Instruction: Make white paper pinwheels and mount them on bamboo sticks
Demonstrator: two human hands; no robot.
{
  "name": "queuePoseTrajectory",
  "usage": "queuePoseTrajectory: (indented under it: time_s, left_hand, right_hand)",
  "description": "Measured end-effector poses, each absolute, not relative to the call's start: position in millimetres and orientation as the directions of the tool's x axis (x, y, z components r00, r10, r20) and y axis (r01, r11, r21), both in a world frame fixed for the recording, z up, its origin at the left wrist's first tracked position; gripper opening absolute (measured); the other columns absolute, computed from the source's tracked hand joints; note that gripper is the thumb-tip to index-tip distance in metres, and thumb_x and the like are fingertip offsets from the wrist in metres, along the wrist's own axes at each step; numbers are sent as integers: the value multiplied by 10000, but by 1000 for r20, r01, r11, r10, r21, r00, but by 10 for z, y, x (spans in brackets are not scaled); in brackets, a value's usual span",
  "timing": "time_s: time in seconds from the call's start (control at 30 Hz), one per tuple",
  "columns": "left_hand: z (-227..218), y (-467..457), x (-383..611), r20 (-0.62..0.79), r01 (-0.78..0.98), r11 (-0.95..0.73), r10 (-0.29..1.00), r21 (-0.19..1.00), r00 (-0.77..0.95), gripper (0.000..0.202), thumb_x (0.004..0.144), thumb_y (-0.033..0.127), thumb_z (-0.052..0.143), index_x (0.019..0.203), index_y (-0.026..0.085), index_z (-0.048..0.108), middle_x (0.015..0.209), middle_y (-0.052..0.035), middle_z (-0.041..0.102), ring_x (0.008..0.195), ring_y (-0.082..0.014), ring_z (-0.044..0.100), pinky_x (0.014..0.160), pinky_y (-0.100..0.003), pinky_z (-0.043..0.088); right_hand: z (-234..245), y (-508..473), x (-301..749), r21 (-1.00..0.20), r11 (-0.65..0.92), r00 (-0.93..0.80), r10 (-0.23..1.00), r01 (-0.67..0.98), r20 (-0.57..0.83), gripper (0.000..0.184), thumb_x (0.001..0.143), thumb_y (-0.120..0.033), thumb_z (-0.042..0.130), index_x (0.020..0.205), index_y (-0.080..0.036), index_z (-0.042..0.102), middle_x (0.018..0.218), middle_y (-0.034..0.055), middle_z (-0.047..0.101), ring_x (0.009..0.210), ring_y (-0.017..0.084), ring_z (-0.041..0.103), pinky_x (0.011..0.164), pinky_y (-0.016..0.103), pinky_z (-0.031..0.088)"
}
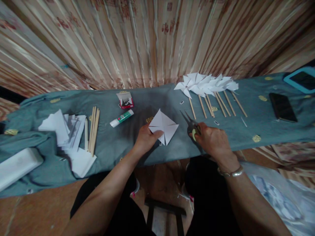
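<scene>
My left hand point(147, 139) pinches a white paper square point(165, 124) by its lower left side, thumb on top. The square has slits running in from its corners and is turned like a diamond. To the right, my right hand point(211, 137) is closed around the handles of a pair of scissors point(190, 122), whose blades are parted and point up and left, apart from the paper. Just beyond the scissors, several white paper pinwheels point(197, 84) on wooden sticks point(203, 107) lie in an overlapping row.
A glue stick point(121, 118) and a small red box point(126, 102) lie left of centre. Further left are wooden sticks point(94, 131) and white paper sheets point(59, 127). A black phone point(283, 107) rests at the right. A patterned curtain point(147, 42) hangs behind the cloth-covered table point(152, 95).
</scene>
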State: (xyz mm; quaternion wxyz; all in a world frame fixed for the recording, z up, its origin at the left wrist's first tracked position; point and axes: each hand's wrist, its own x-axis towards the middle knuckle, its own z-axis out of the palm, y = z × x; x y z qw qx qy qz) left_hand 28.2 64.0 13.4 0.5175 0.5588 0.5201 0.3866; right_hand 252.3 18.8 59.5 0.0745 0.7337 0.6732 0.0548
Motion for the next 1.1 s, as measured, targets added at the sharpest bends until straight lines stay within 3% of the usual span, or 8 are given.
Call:
queuePoseTrajectory:
  time_s: [0.1,0.27,0.37,0.5,0.6,0.73,0.9,1.1]
  left_hand:
    - [107,644,260,-64,297,0,976,955,208,411,654,146,693,1064,175,681,917,-46,744,878,-232,682,809,-342,527]
    - [62,673,125,-25,331,-35,984,943,175,786,679,167,709,1414,187,430,1118,-90,708,917,-210,676,828,-345,530]
    - [92,683,15,68,404,-125,986,906,152,703,700,173,714,1365,209,488,1256,-103,643,1018,-216,643,819,-327,530]
    - [193,700,-151,151,536,-207,978,818,146,439,771,190,671,1207,200,619,1227,-98,622,913,-185,639,760,-316,539]
    - [260,753,-352,254,642,-244,964,727,79,342,789,205,666,1130,200,665,1164,-90,624,927,-202,631,855,-366,527]
    - [256,866,-736,398,778,-204,915,594,-64,386,741,223,711,1123,183,678,1138,-119,628,1139,-310,547,1013,-463,429]
    - [113,948,-1104,320,814,-153,946,561,-42,381,713,255,713,1086,175,700,1086,-143,661,1110,-354,562,1012,-510,396]
    - [67,961,-1119,274,820,-135,961,556,-27,220,743,278,649,919,179,738,944,-97,700,960,-280,620,931,-414,453]
  right_hand:
    - [585,201,2540,176,-70,73,997,982,-7,260,853,-316,609,1024,-122,627,718,145,729,684,291,719,555,304,425]
    - [560,223,2636,126,-90,89,996,988,19,285,850,-336,637,1037,-121,632,762,133,739,689,276,712,557,303,418]
    - [578,226,2662,121,-84,82,996,989,22,227,866,-339,617,974,-145,666,778,127,741,686,272,704,546,304,396]
    - [566,217,2603,77,-73,62,990,994,130,256,904,-329,555,1026,-144,684,818,136,744,720,271,699,582,310,414]
    - [502,217,2517,-20,19,-14,974,1000,224,323,932,-349,502,1085,-123,676,882,144,746,767,271,697,645,321,454]
    - [408,244,2417,-146,128,-85,958,981,273,366,953,-356,470,1114,-96,671,1013,158,745,860,275,703,735,338,499]
    - [370,288,2347,-223,165,-104,960,961,261,375,952,-356,484,1123,-80,671,1057,165,741,898,286,711,768,359,528]
    - [415,325,2249,-319,181,-84,952,930,295,354,946,-348,473,1104,-111,684,1064,161,739,925,285,707,817,394,537]
